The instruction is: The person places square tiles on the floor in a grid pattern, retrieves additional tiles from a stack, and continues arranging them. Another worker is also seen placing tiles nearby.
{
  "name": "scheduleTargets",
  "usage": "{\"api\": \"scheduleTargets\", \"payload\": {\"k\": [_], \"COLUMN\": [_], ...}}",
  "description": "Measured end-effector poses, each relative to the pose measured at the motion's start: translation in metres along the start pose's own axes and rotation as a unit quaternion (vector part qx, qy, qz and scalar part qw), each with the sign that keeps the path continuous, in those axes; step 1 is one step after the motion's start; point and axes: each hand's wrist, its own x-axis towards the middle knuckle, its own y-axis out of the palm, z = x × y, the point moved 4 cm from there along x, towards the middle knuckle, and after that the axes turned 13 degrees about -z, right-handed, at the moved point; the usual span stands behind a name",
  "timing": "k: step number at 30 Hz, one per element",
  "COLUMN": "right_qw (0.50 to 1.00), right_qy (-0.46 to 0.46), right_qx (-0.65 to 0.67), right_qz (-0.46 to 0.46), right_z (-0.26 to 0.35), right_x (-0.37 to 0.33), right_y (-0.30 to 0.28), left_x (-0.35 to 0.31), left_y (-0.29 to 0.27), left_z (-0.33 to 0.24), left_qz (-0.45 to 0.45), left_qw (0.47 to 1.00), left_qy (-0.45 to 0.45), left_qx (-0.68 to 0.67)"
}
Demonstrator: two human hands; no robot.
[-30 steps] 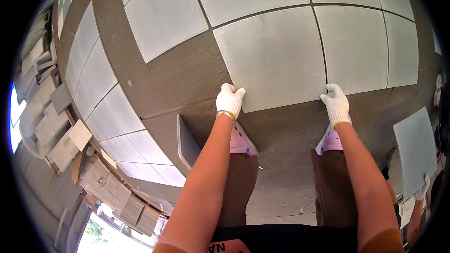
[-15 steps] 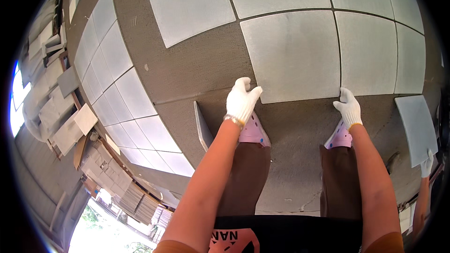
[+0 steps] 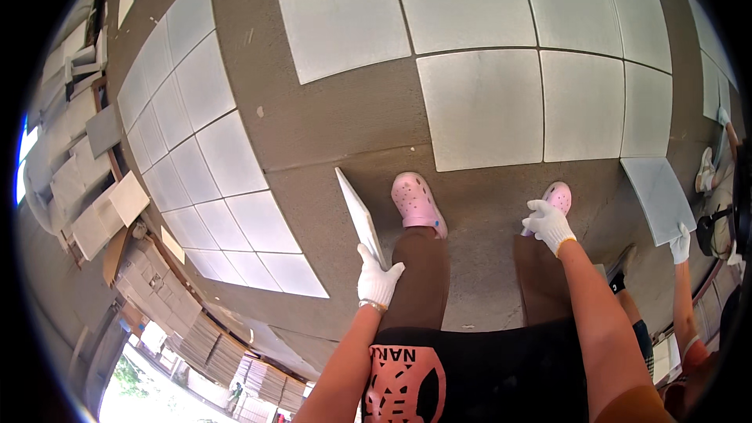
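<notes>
Head view: at the lower middle of the frame, the left hand [image 3: 378, 280], in a white knit glove, was at the lower end of a thin, pale grey flat slab [image 3: 358, 211] tilted on edge left of centre. Its thumb stood wide of the fingers, the slab's end between them; whether they pressed on it could not be told. Right of centre, the right hand [image 3: 551, 227], gloved alike, held nothing visible, its fingers loosely bent and slightly apart, in front of a pink perforated clog [image 3: 557, 197]. Pale grey square tiles [image 3: 480, 113] lay in rows across the upper middle on the brown-grey floor [image 3: 313, 129]. At right, a co-worker's white-gloved hand [image 3: 681, 244] held another pale slab [image 3: 655, 196] by its lower corner.
</notes>
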Motion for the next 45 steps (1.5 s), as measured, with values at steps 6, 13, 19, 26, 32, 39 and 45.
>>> {"api": "scheduleTargets", "payload": {"k": [6, 13, 19, 26, 32, 39, 45], "right_qw": [0.999, 0.998, 0.997, 0.996, 0.977, 0.927, 0.835], "right_qy": [-0.004, -0.037, 0.019, -0.05, -0.14, -0.059, -0.04], "right_qx": [0.024, 0.018, 0.065, 0.041, 0.071, 0.213, 0.3], "right_qz": [0.026, 0.046, 0.036, 0.069, 0.141, 0.304, 0.459], "right_z": [0.047, 0.093, 0.071, 0.111, 0.161, 0.21, 0.221], "right_x": [-0.049, -0.104, -0.123, -0.16, -0.186, -0.228, -0.279], "right_y": [0.015, 0.001, 0.004, 0.053, 0.102, 0.08, 0.014], "left_x": [0.009, 0.019, 0.063, 0.028, -0.054, -0.135, -0.18], "left_y": [0.003, -0.027, -0.092, -0.242, -0.319, -0.339, -0.358], "left_z": [0.007, 0.077, 0.134, 0.144, 0.118, 0.073, 0.055], "left_qz": [-0.018, -0.065, -0.008, 0.135, 0.109, 0.166, 0.288], "left_qw": [0.999, 0.996, 0.987, 0.901, 0.9, 0.841, 0.84], "left_qy": [0.009, -0.047, 0.029, -0.1, -0.071, -0.046, -0.027], "left_qx": [0.049, -0.038, -0.157, -0.401, -0.415, -0.512, -0.459]}}
